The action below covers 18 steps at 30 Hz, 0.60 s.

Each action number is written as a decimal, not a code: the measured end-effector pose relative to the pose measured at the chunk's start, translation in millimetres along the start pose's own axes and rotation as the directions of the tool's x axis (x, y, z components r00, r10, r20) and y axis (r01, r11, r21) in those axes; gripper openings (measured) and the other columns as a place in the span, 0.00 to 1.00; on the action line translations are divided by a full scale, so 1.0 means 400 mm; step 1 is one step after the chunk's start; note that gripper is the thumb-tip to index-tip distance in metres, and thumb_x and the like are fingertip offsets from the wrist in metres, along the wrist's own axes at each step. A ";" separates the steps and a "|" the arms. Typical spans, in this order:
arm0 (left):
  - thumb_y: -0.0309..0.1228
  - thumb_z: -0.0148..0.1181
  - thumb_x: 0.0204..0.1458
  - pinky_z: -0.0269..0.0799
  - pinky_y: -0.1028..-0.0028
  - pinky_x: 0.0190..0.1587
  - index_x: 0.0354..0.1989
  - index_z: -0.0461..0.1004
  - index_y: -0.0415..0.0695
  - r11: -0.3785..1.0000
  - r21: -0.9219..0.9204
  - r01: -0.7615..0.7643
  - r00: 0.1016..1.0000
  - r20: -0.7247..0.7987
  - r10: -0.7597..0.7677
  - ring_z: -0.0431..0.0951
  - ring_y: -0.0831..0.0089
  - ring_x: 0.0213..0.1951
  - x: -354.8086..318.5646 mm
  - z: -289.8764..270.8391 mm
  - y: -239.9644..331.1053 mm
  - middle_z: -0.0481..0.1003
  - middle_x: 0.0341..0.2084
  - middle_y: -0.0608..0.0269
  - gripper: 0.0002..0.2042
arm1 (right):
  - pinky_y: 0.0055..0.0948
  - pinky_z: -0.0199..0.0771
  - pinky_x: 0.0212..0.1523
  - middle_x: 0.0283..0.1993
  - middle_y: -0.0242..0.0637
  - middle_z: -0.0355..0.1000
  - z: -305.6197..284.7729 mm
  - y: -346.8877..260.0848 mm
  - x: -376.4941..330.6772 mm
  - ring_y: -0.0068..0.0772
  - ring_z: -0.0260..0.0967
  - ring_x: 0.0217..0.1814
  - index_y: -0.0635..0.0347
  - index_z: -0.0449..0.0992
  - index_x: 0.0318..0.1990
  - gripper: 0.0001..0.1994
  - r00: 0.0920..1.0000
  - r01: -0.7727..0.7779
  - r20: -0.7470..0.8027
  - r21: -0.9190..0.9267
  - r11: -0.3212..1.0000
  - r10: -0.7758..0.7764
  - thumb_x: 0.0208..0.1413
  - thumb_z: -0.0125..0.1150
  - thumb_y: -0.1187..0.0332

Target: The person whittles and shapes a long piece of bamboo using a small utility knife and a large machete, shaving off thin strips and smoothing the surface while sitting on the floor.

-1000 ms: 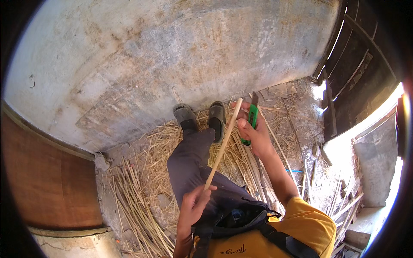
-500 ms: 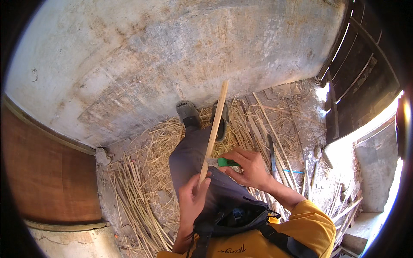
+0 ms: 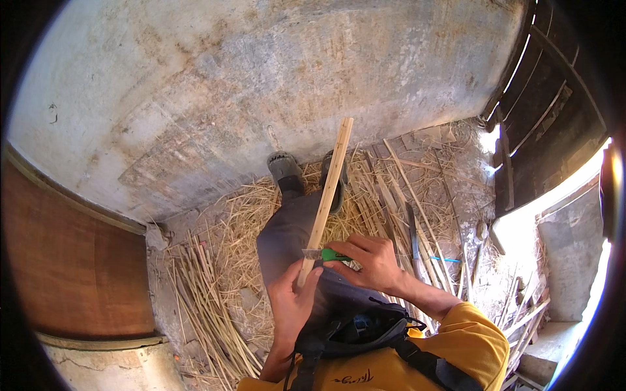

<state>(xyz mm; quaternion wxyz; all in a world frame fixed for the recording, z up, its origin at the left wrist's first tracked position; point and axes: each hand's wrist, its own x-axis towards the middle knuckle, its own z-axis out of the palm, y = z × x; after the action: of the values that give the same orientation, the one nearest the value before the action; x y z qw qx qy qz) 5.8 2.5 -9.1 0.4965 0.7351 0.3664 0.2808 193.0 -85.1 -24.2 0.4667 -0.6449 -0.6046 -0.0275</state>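
1. The left hand (image 3: 293, 306) is closed around the near end of a pale wooden strip (image 3: 326, 195).
2. The right hand (image 3: 368, 260) grips a green-handled knife (image 3: 326, 254), its blade laid across the strip just above the left hand.
3. The strip's long axis runs up and away from both hands, over the grey-trousered legs (image 3: 287, 234) toward the shoes (image 3: 287, 171).
4. Straw and cut canes (image 3: 208, 306) lie either side of the strip.

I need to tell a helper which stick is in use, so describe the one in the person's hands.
Below the grey plastered wall, straw and split canes litter the floor. The pale flat stick rises over the grey trousers, its lower end in the left hand. Unlike the canes lying around, it is lifted, with a green-handled knife against it.
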 end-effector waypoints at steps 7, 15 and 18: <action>0.25 0.68 0.63 0.63 0.83 0.26 0.51 0.83 0.36 0.999 -0.033 -0.011 1.000 -0.001 0.011 0.70 0.89 0.25 0.000 0.001 -0.001 0.75 0.24 0.74 0.10 | 0.35 0.72 0.23 0.28 0.32 0.75 -0.003 -0.005 0.005 0.36 0.73 0.23 0.53 0.86 0.46 0.17 1.000 -0.017 -0.018 0.020 1.000 0.018 0.50 0.80 0.61; 0.26 0.67 0.64 0.58 0.84 0.27 0.52 0.83 0.37 0.999 -0.045 -0.001 1.000 0.001 0.001 0.66 0.91 0.26 -0.016 -0.003 -0.005 0.72 0.24 0.78 0.11 | 0.37 0.77 0.26 0.30 0.33 0.78 -0.031 0.019 0.024 0.39 0.78 0.27 0.54 0.85 0.46 0.16 0.991 -0.116 -0.067 0.043 0.992 0.119 0.52 0.79 0.61; 0.26 0.68 0.64 0.57 0.84 0.27 0.52 0.83 0.37 0.999 -0.036 0.017 1.000 0.018 -0.016 0.65 0.91 0.26 -0.016 -0.007 -0.008 0.73 0.24 0.78 0.11 | 0.36 0.76 0.26 0.30 0.33 0.78 -0.034 0.026 0.020 0.38 0.78 0.26 0.55 0.85 0.46 0.16 0.999 -0.048 -0.020 0.028 0.998 0.049 0.52 0.78 0.61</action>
<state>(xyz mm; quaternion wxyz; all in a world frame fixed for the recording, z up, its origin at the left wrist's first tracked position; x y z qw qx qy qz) -1.1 -0.6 -11.2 0.5151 0.7254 0.3631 0.2767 210.8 -86.1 -17.6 0.4824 -0.6526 -0.5841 -0.0144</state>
